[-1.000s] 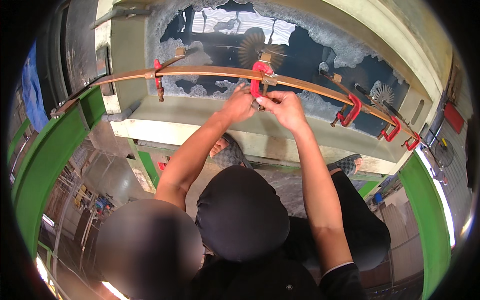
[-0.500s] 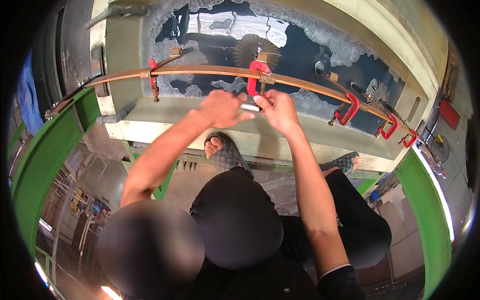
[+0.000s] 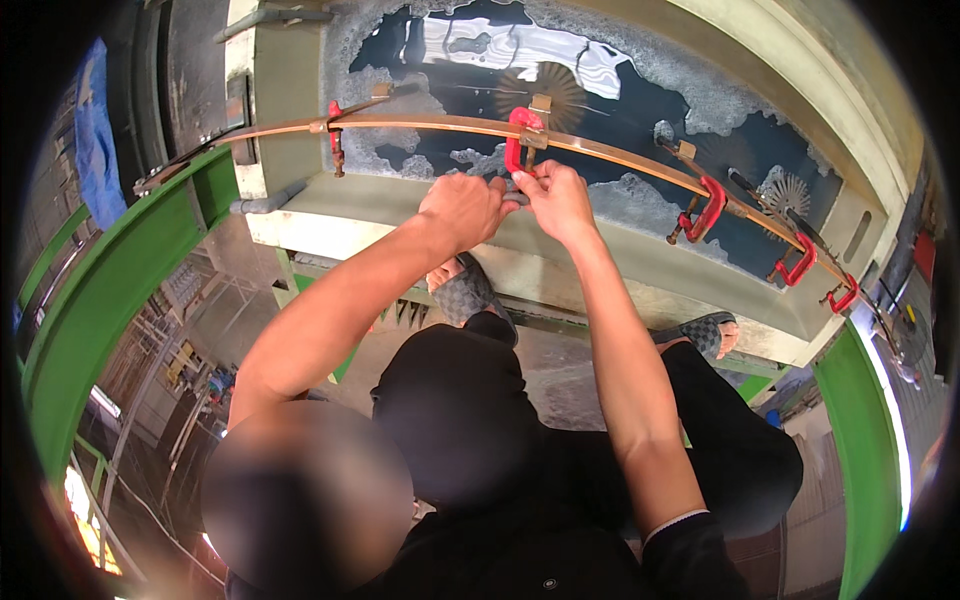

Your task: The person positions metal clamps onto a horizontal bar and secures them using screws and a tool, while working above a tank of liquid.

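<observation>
My left hand (image 3: 462,212) is closed, its fingers curled around one end of a small grey piece (image 3: 516,198) whose kind I cannot make out. Thumb and fingers of my right hand (image 3: 560,208) pinch together at the other side of it, so the two hands nearly meet. Just above them, a red C-clamp (image 3: 516,140) grips a long copper-coloured bar (image 3: 620,167) that spans the tank. The fingers hide most of the small piece.
Dark, foamy liquid (image 3: 400,50) fills the pale tank (image 3: 360,200) under the bar. More red clamps (image 3: 711,209) sit along the bar, and a disc with radial blades (image 3: 786,196) shows at the right. Green beams (image 3: 110,270) flank the tank. My sandalled foot (image 3: 465,290) rests by its front wall.
My left hand has closed, with its thumb drawn in, and covers more of the small piece. The whole scene has shifted slightly rightward in view.
</observation>
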Tool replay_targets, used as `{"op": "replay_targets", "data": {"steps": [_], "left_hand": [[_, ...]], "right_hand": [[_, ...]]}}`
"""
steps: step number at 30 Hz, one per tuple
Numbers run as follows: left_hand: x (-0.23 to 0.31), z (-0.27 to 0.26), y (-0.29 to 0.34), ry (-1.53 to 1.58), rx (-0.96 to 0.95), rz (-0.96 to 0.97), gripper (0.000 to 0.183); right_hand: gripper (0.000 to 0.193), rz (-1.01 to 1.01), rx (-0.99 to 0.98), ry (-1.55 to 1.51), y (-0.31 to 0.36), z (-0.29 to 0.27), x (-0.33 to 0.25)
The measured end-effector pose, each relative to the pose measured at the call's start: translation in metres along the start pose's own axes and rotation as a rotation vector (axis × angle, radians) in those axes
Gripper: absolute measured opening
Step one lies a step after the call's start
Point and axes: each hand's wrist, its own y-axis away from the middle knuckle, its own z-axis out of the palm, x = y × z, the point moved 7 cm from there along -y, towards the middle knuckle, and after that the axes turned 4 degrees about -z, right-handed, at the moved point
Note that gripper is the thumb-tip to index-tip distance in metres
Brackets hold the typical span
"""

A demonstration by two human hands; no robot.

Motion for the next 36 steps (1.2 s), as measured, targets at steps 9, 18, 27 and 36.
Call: {"op": "replay_targets", "data": {"steps": [9, 18, 27, 36], "left_hand": [[0.025, -0.002, -0.001, -0.125, -0.102, -0.240, 0.031], [-0.038, 0.033, 0.026, 0.117, 0.056, -0.233, 0.033], [-0.029, 0.056, -0.046, 0.284, 0.237, 0.073, 0.022], [-0.034, 0.042, -0.057, 0.287, 0.256, 0.245, 0.019]], "right_hand": [[0.024, -0.082, 0.007, -0.041, -0.005, 0.007, 0.000], [0.031, -0.030, -0.122, -0.142, -0.006, 0.009, -0.002], [0.035, 0.103, -0.081, -0.129, 0.001, -0.013, 0.001], [0.032, 0.108, -0.011, -0.117, 0.004, -0.009, 0.007]]}}
